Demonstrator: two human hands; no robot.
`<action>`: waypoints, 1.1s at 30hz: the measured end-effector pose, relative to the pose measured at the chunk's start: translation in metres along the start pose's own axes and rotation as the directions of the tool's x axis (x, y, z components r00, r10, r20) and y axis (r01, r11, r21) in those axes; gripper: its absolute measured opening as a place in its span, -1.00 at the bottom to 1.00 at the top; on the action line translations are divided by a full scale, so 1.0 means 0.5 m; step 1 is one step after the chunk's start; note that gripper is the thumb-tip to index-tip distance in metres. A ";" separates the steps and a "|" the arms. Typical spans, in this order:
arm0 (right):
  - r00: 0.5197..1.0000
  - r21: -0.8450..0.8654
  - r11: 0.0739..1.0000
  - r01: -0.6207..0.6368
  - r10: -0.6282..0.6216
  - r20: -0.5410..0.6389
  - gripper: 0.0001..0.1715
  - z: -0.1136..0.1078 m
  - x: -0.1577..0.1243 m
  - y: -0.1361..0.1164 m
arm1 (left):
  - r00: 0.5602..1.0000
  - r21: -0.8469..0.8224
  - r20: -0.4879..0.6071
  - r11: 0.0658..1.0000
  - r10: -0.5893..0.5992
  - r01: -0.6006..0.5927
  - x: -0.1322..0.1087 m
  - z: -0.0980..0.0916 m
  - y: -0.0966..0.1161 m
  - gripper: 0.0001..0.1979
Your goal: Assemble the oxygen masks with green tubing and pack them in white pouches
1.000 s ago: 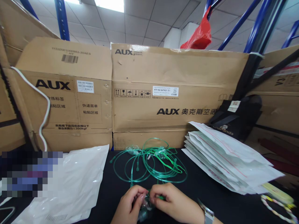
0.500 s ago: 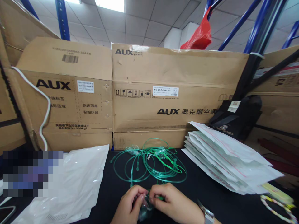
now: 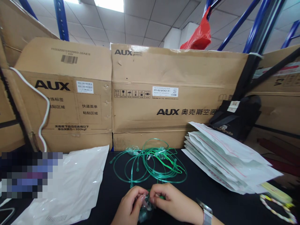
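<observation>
Head view is showing both hands meeting low at the near edge of a black table point(image 3: 211, 190). Left hand point(image 3: 130, 206) and right hand point(image 3: 174, 203) are pinching between their fingertips a small clear plastic fitting point(image 3: 145, 204) joined to thin green tubing point(image 3: 159, 197); both hands are closing narrowly on it, thumbs and forefingers almost touching each other. A wristwatch point(image 3: 206, 214) is sitting on the right wrist. Just beyond the grip, the rest of the green tubing is lying in a loose coil point(image 3: 150, 162) on the table, one strand running back toward the fingers. Left of the grip, a white plastic bag point(image 3: 77, 181) is lying flat. Right of and beyond the grip, a stack of white zip-seal pouches point(image 3: 225, 156) is fanning out, and a beaded cord point(image 3: 276, 207) is lying farther right. Behind the coil, large AUX cardboard boxes point(image 3: 164, 93) are standing as a wall, with a black bag point(image 3: 236, 118) leaning at their right end.
</observation>
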State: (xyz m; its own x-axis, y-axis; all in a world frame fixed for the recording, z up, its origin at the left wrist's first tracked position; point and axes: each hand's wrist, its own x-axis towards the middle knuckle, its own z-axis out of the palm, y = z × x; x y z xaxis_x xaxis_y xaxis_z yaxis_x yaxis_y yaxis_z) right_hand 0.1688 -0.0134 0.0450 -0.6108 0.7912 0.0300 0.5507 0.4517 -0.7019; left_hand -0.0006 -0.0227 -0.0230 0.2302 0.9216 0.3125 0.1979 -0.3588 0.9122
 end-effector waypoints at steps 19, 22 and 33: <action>0.994 -0.128 0.990 -0.067 0.055 -0.096 -0.86 0.011 -0.004 -0.012 | 0.991 0.027 0.131 1.000 0.003 -0.007 0.000 -0.017 0.024 -0.77; 0.986 -0.078 0.993 -0.090 0.078 -0.145 -0.88 0.014 -0.003 -0.009 | 0.991 -0.013 0.135 1.000 0.002 -0.001 -0.002 -0.016 0.012 -0.74; 0.945 0.073 0.996 -0.056 0.076 -0.319 -0.71 0.002 0.008 -0.001 | 0.997 -0.280 0.059 0.959 0.059 -0.040 -0.004 -0.003 -0.008 -0.40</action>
State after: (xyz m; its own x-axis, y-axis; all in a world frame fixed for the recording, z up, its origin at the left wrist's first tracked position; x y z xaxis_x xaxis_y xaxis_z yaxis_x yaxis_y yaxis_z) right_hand 0.1656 -0.0107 0.0447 -0.3532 0.9135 0.2021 0.5412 0.3757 -0.7523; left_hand -0.0031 -0.0226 -0.0271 0.2970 0.8887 0.3492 -0.0857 -0.3395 0.9367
